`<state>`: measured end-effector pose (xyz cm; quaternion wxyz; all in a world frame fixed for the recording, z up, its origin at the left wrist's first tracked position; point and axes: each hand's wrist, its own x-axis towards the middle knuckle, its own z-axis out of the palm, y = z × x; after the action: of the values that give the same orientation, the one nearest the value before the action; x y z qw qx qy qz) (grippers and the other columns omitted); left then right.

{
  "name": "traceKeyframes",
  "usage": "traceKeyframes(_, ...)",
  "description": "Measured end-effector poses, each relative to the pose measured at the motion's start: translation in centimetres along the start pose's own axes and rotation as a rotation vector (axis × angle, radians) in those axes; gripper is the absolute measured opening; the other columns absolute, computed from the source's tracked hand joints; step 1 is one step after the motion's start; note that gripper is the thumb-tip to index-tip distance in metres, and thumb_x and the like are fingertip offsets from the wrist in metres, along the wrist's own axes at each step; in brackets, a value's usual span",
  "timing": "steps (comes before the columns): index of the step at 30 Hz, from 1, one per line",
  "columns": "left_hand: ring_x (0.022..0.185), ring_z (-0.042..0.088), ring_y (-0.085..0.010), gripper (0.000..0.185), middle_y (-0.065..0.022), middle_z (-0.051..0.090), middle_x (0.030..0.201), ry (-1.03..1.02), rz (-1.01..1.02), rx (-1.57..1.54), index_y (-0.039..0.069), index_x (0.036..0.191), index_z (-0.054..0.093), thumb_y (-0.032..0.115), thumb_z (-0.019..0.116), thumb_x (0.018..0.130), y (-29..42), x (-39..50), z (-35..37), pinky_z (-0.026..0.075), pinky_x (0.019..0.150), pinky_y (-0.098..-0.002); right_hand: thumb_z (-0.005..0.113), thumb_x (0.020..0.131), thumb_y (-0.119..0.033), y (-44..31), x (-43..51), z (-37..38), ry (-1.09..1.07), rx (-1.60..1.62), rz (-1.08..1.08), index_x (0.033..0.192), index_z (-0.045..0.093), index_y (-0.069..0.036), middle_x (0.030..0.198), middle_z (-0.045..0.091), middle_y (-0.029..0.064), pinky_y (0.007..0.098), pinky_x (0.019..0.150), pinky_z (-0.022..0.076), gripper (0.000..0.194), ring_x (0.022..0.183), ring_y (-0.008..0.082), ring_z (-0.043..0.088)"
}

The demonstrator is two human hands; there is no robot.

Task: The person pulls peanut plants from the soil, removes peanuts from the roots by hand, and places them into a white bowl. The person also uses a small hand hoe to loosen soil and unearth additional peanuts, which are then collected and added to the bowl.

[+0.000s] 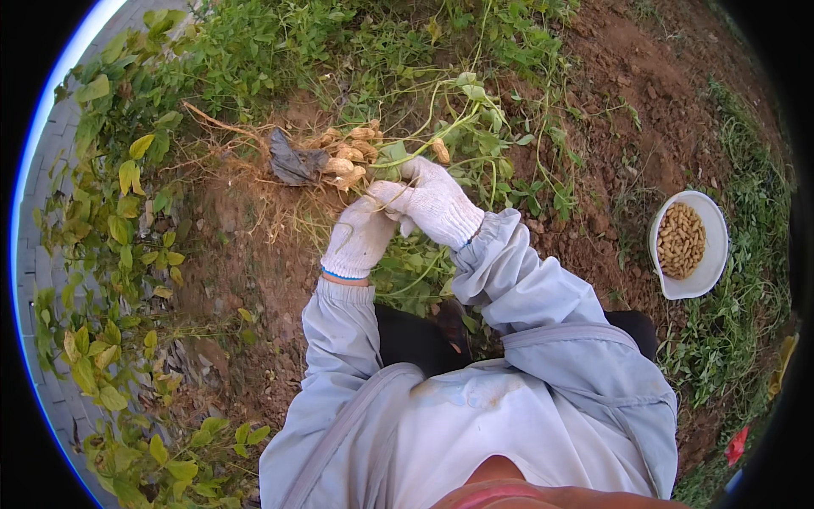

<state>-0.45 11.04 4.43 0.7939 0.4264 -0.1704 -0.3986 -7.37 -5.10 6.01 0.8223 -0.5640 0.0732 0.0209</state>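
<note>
A pulled-up peanut plant [439, 137] lies across in front of me, its tangled roots [245, 146] towards the left and its leafy stems towards the right. Ripe pods [350, 156] cluster in its middle, and one pod [440, 151] hangs apart on the stems. A torn piece of black plastic film [294, 158] is caught between roots and pods. My right hand [439, 197], in a white knitted glove, grips the stems just right of the cluster. Right below the pods, my left hand [361, 234], gloved alike, closes on the plant; its fingertips are partly hidden.
On the right, a white plastic bucket [717, 245] holds many picked peanuts [680, 242]. Yellowing leafy plants [121, 229] line a paved strip [38, 254] on the left. Green vines [273, 51] grow ahead. A red scrap [736, 445] lies at lower right.
</note>
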Motion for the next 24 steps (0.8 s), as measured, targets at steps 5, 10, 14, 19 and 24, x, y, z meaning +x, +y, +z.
traceKeyframes(5, 0.113, 0.061, -0.0342, 0.049, -0.0186, 0.061, 0.126, 0.314, 0.122, -0.093, 0.000, 0.136, 0.050, 0.023, 0.059, 0.093, -0.4, 2.5, 2.7, 0.050, 0.097, -0.0472, 0.072, 0.090, -0.029, 1.6, -0.4, -0.1, 0.034, 0.114, 0.068, 0.101, 0.064, -0.005, 0.073, 0.058, -0.0011, 0.0195, 0.046, 0.0428, 0.028, 0.056, 0.0063, 0.052)
traceKeyframes(10, 0.107, 0.062, -0.0323, 0.044, -0.0139, 0.065, 0.113, 0.302, 0.271, -0.151, -0.002, 0.134, 0.051, 0.022, 0.055, 0.097, -1.3, 3.3, 3.3, 0.048, 0.100, -0.0487, 0.075, 0.088, -0.026, 1.8, -1.0, -0.5, 0.100, 0.204, 0.102, 0.100, 0.063, -0.003, 0.068, 0.056, -0.0008, 0.0208, 0.042, 0.0390, 0.028, 0.050, 0.0069, 0.050)
traceKeyframes(14, 0.085, 0.055, -0.0240, 0.031, -0.0070, 0.058, 0.087, 0.297, 0.279, -0.259, -0.001, 0.123, 0.055, 0.018, 0.052, 0.099, -2.2, 3.6, 3.5, 0.048, 0.088, -0.0412, 0.075, 0.088, -0.022, 4.5, -0.6, -1.4, 0.036, 0.587, 0.090, 0.097, 0.061, -0.004, 0.064, 0.055, -0.0004, 0.0218, 0.039, 0.0356, 0.024, 0.047, 0.0073, 0.048)
traceKeyframes(19, 0.061, 0.043, -0.0119, 0.037, 0.0033, 0.042, 0.070, 0.465, 0.440, -0.308, -0.001, 0.127, 0.053, 0.024, 0.052, 0.101, 1.1, 4.1, 3.0, 0.048, 0.067, -0.0327, 0.070, 0.090, -0.013, 9.2, -2.0, -4.3, 0.267, 0.700, 0.152, 0.096, 0.057, -0.007, 0.070, 0.057, 0.0003, 0.0234, 0.037, 0.0339, 0.015, 0.047, 0.0079, 0.047)
traceKeyframes(24, 0.057, 0.037, -0.0076, 0.044, 0.0060, 0.033, 0.068, 0.269, 0.320, -0.462, -0.003, 0.136, 0.046, 0.025, 0.050, 0.103, 1.5, 3.3, 1.5, 0.046, 0.067, -0.0291, 0.064, 0.093, -0.007, 11.6, -4.6, -8.6, 0.349, 0.850, 0.116, 0.104, 0.062, -0.005, 0.085, 0.063, 0.0040, 0.0225, 0.043, 0.0453, 0.012, 0.057, 0.0106, 0.056)
